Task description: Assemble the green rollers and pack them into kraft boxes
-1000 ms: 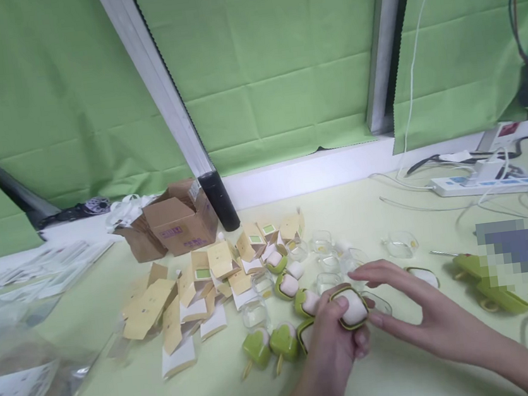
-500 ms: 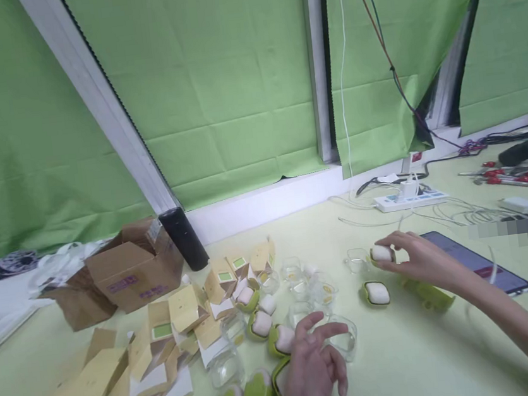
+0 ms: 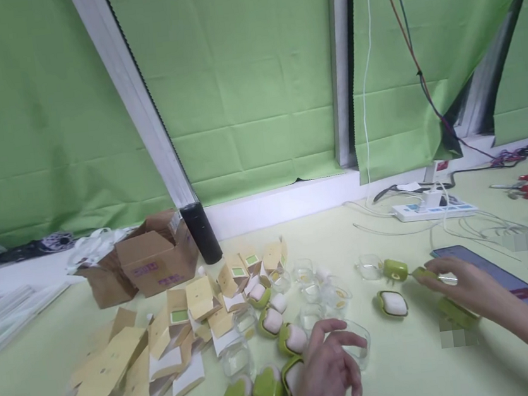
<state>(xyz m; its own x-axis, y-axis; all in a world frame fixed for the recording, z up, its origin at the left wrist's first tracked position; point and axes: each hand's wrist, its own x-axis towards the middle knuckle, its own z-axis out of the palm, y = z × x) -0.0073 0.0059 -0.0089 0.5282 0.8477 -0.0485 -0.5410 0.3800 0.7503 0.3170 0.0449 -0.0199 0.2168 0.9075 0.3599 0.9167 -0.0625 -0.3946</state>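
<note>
Right hand (image 3: 461, 278) in the head view has fingers and thumb around a small green piece (image 3: 425, 273); a pinch seems suitable because the piece is slim, but I cannot tell whether it is lifted from the worktop (image 3: 408, 375). Just left of it lies a green case (image 3: 396, 270), near a clear shell (image 3: 370, 266). Closer to the person, a white case in a green cover (image 3: 393, 303) lies with white face upward, perhaps because it rests steadily so. Left hand (image 3: 328, 365) appears to hold nothing, its fingers loosely bent and spread; it partly hides a plastic shell (image 3: 361, 347) and is beside a further green cover (image 3: 289, 382), whose contact with it cannot be judged. Opened cartons (image 3: 107, 368) lie together at left, which seems to keep them apart from the cases. Beyond the right forearm lies a phone (image 3: 512, 284).
</note>
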